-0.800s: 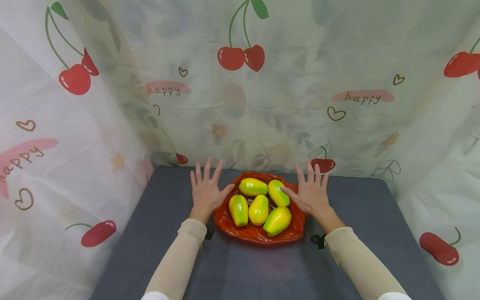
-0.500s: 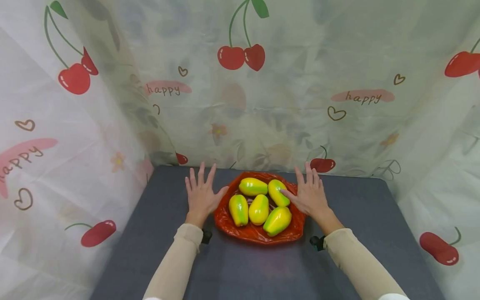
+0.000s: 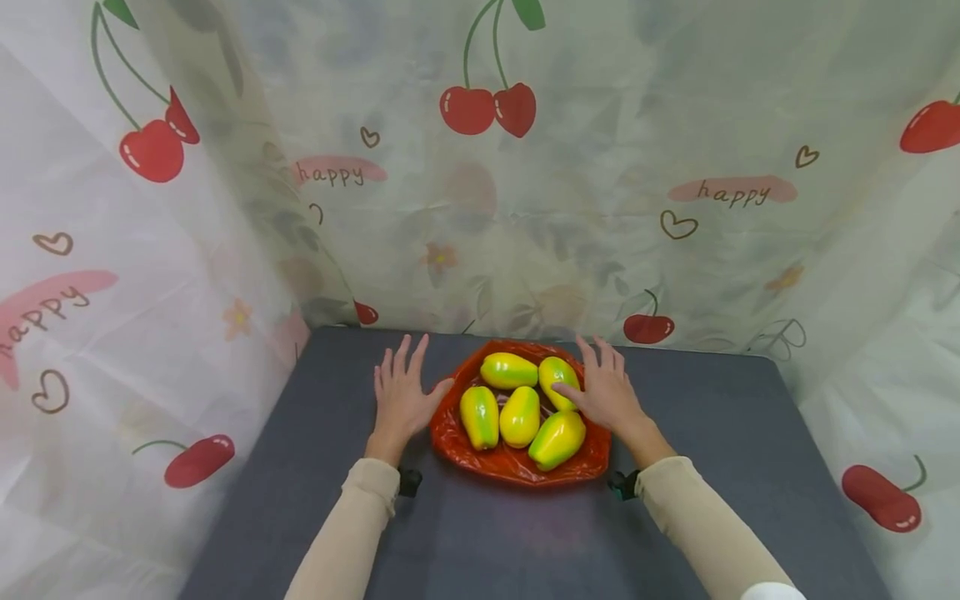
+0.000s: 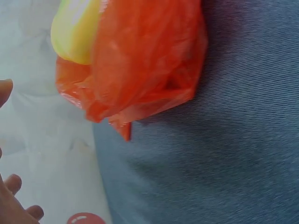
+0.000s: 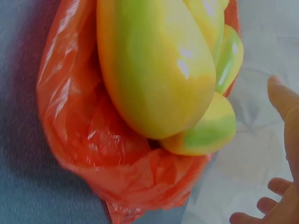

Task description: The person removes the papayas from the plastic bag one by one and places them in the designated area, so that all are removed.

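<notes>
Several glossy yellow-green papayas (image 3: 520, 417) lie in a red plastic bag (image 3: 480, 468), whose mouth is spread wide on the table. My left hand (image 3: 403, 398) hovers at the bag's left side, fingers spread and thumb toward the rim. On the other side, my right hand (image 3: 611, 398) has its fingers apart, and its thumb overlaps the upper right papaya (image 3: 557, 372) in the head view. Neither hand holds anything. The left wrist view shows the crumpled side of the bag (image 4: 145, 60) with part of one papaya (image 4: 77, 30). A large papaya (image 5: 156, 70) fills much of the right wrist view.
The dark grey table (image 3: 510, 550) extends around the bag. Behind it and on both sides hangs a pale curtain (image 3: 570, 250) printed with cherries, hearts and lettering. A dark wrist camera (image 3: 624, 485) sits at the right cuff.
My left hand has shifted a little left and nearer to me. The right hand has moved left, farther over the bag's edge. The papayas and the bag have stayed in place.
</notes>
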A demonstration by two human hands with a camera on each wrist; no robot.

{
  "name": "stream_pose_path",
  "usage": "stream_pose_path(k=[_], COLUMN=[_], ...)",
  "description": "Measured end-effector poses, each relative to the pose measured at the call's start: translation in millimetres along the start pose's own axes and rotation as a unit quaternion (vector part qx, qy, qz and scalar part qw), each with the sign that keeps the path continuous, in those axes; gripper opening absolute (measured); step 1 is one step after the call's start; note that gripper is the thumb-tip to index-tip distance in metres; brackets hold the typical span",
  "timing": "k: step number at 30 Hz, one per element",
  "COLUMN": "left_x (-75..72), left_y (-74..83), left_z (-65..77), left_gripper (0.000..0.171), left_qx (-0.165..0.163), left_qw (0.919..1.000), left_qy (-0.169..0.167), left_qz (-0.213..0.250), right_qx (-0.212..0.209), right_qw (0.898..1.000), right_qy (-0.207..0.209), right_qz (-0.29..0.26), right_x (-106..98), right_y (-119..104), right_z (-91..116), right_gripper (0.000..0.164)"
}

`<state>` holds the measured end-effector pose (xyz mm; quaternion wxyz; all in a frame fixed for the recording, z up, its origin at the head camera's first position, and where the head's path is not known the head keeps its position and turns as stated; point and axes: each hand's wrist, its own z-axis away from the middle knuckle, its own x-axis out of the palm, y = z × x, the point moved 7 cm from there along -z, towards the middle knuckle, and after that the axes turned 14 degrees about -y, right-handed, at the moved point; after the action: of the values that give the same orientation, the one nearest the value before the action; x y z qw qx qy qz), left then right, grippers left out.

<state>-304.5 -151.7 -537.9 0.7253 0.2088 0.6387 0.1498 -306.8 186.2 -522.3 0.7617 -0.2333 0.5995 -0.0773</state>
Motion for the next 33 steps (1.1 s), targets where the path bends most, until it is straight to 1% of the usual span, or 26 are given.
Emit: stream_pose_path(k=[3, 8, 14, 19, 24, 26, 28, 31, 33], left_x=[5.4, 13.0, 22.2, 31.9, 40.2, 43.3, 46.1, 50.2, 53.6], left_y=[-1.9, -4.0, -9.1, -18.8, -28.8, -32.8, -35.9, -39.8, -42.2], left_z=[1.4, 4.3, 7.4, 9.1, 9.7, 9.5, 8.8, 7.5, 6.5], left_gripper=[0.086, 0.082, 0.077, 0.075, 0.078, 0.077, 0.075, 0.071, 0.069], left_qx=[0.000, 0.006, 0.020, 0.020, 0.031, 0.035, 0.042, 0.049, 0.053], left_qw=[1.0000, 0.9997, 0.9965, 0.9905, 0.9845, 0.9808, 0.9751, 0.9631, 0.9536], left_qy=[-0.005, -0.016, -0.039, -0.050, -0.061, -0.065, -0.068, -0.069, -0.074], left_qz=[0.006, 0.016, 0.072, 0.127, 0.162, 0.181, 0.207, 0.255, 0.287], right_qx=[-0.005, -0.003, 0.002, 0.010, 0.021, 0.024, 0.026, 0.028, 0.028], right_qw=[1.000, 0.998, 0.993, 0.992, 0.992, 0.992, 0.991, 0.991, 0.990], right_qy=[-0.007, -0.037, -0.062, -0.074, -0.075, -0.077, -0.078, -0.081, -0.081], right_qz=[-0.015, -0.059, -0.101, -0.100, -0.101, -0.101, -0.103, -0.105, -0.108], right_x=[2, 7, 12, 20, 24, 25, 26, 28, 28], right_y=[-1, 0, 4, 5, 5, 5, 5, 4, 4], right_z=[-2, -8, -18, -24, -26, -27, -28, -28, -28], right_gripper=[0.092, 0.088, 0.083, 0.081, 0.080, 0.079, 0.078, 0.076, 0.075])
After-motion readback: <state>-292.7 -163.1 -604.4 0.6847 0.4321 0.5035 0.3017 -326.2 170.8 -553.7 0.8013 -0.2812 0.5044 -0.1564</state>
